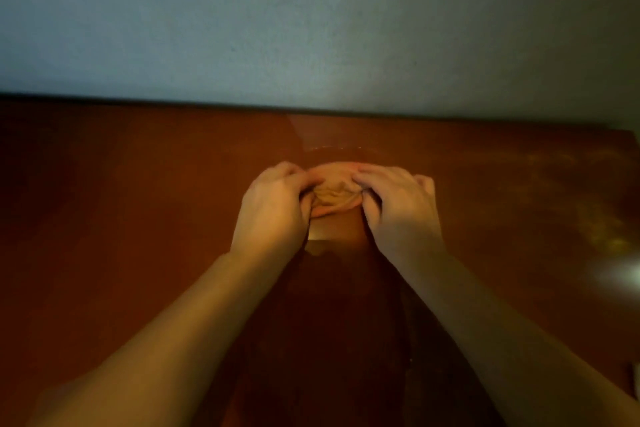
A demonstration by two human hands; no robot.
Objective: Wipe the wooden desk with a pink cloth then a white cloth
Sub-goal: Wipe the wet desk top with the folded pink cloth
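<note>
A bunched pink cloth lies on the reddish-brown wooden desk, a little beyond its middle. My left hand presses on the cloth's left side with the fingers curled into its folds. My right hand covers its right side, fingers gripping the fabric. Most of the cloth is hidden under both hands; only the crumpled centre and a rounded far edge show. No white cloth is in view.
A blue-grey wall rises directly behind the desk's back edge. A bright glare spot sits on the desk at the far right. Dusty smears mark the desk's right part. A small pale object shows at the right frame edge.
</note>
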